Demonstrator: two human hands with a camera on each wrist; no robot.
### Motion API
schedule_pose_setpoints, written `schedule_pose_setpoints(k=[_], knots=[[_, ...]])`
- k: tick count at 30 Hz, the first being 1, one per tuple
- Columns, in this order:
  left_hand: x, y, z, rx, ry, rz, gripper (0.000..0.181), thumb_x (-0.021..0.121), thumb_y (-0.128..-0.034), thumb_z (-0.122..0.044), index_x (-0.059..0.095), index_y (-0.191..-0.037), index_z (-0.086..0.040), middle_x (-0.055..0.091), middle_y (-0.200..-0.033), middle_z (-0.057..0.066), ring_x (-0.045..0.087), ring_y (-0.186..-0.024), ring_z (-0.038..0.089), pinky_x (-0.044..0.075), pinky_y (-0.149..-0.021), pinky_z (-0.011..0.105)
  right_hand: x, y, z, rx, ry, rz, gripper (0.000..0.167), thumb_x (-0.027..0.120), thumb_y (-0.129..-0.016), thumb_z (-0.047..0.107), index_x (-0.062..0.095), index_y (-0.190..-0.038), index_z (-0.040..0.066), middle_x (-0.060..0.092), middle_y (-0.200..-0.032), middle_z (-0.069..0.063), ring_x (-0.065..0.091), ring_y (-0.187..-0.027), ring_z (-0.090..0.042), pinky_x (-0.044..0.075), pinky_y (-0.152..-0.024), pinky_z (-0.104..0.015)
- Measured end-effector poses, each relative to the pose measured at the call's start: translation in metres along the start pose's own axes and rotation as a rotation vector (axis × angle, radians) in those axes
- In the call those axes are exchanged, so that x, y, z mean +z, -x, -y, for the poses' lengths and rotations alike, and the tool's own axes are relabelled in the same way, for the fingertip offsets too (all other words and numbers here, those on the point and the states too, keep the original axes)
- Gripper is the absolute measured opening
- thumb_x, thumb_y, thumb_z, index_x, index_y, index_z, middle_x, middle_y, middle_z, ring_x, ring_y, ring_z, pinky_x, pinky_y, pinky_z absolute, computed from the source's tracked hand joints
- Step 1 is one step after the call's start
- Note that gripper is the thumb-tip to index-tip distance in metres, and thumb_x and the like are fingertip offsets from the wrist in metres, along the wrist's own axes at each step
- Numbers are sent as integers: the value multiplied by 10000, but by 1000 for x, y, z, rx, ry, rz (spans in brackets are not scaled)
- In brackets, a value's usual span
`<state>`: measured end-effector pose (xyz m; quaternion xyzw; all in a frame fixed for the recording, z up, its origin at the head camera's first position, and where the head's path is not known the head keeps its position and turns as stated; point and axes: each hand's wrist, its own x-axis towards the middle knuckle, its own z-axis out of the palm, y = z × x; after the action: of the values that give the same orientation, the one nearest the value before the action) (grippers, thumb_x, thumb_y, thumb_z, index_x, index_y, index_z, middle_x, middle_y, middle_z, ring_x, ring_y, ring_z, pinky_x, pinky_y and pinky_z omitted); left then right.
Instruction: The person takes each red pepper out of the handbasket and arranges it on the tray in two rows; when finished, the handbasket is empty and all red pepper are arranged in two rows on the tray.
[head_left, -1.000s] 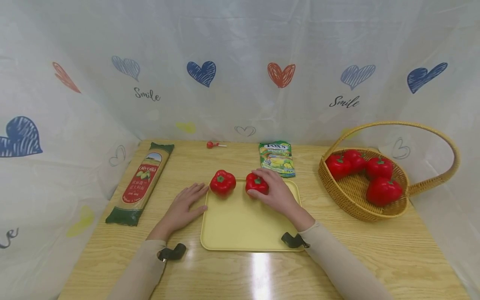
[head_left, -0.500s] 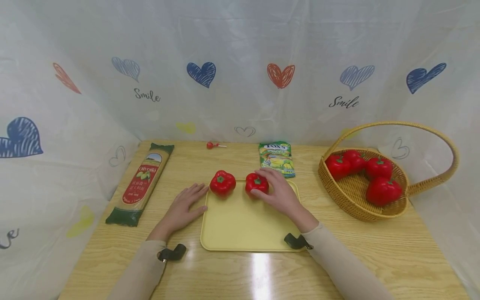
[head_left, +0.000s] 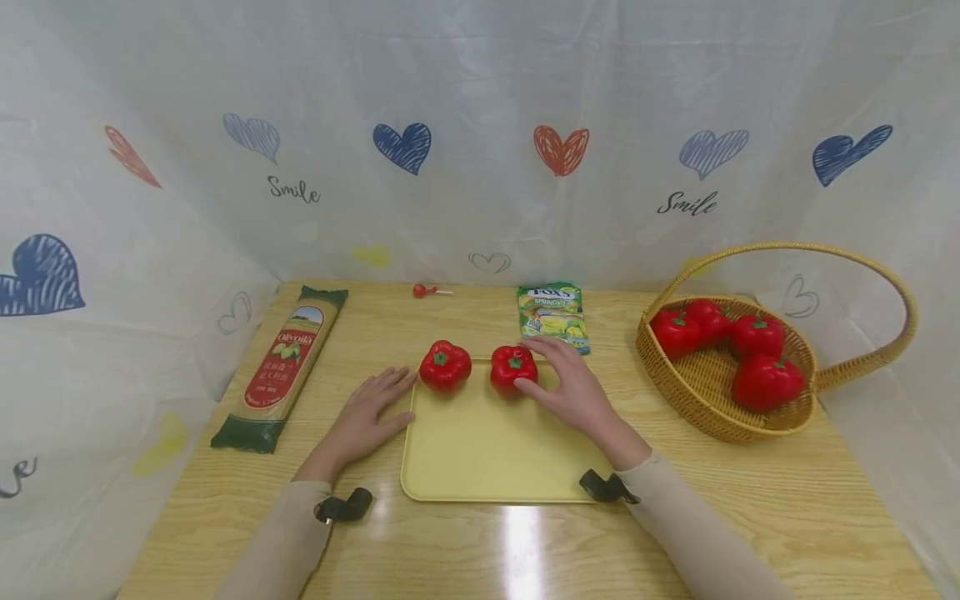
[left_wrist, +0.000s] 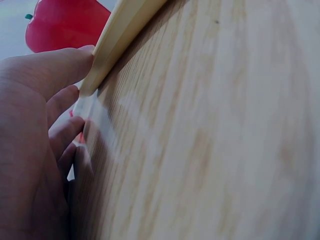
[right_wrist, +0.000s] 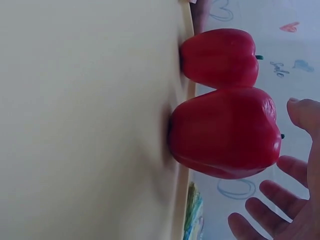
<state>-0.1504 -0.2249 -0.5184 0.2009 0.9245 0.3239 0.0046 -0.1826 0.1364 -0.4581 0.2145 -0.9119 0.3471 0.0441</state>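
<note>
Backdrop: white curtain (head_left: pixel 480 204) printed with blue, red and yellow hearts plus "Smile" lettering, wrapping the back and sides. Light wood table (head_left: pixel 420 550) below it, glare streak on the near part. Wicker basket (head_left: pixel 708 379) with a tall hoop handle, right side of the table, well apart from both hands. Yellow rectangular tray (head_left: pixel 491 450) lies flat mid-table. Olivoilà pasta pack (head_left: pixel 285 367), green ends, lies slanted on the left. Left hand (head_left: pixel 365 419) is palm down on the wood beside the tray, fingers extended and parted, gripping nothing; thumb tip is at the tray's left rim. Right hand (head_left: pixel 570 396) is over the right part of the tray, thumb and fingers spread apart, nothing clamped. Green Fox's candy bag (head_left: pixel 553 321) lies just beyond the tray's far edge. Right bell pepper (head_left: pixel 513 372), red, stands stem up on the tray near that far edge, between the right thumb and fingers; wrist view shows a gap at the thumb, can't tell if a fingertip grazes it. Left bell pepper (head_left: pixel 446 367), also red and stem up, is at the far left corner, near the left fingertips. Basket peppers (head_left: pixel 768 383): four, red, tilted various ways. Red lollipop (head_left: pixel 431 291) lies at the back, stick pointing right.
</note>
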Motion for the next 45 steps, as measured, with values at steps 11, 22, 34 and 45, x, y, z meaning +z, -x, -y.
schedule_pose_setpoints(k=[11,22,34,45], knots=[[-2,0,-2,-1,-2,5,649,657,-986,-376,445,-1555,-146,373,-1620,103,232,-1529,352,113,-1247,557,-9,7,-9,21,16,-4,597,733,-938,404,558,-1456,166,469,-1532,-133,410,-1421,-339,375,-1123,-629],[-1,1,-2,6,0,-5,640,654,-989,-371,452,-1549,-138,385,-1612,107,239,-1525,355,118,-1241,566,-23,17,-19,18,36,-41,596,736,-940,370,551,-1455,132,498,-1493,-106,429,-1403,-346,389,-1124,-601],[-1,1,-2,8,3,-8,641,649,-990,-376,451,-1549,-133,384,-1611,118,243,-1522,360,118,-1236,575,-41,25,-35,64,6,-102,565,730,-952,298,550,-1443,83,488,-1472,-177,433,-1371,-400,385,-1098,-640],[-1,1,0,-8,-4,10,647,643,-994,-396,439,-1559,-155,367,-1624,91,225,-1534,329,109,-1248,544,-65,35,-48,63,62,-170,538,728,-955,274,567,-1425,66,515,-1444,-188,454,-1341,-409,426,-1044,-646]])
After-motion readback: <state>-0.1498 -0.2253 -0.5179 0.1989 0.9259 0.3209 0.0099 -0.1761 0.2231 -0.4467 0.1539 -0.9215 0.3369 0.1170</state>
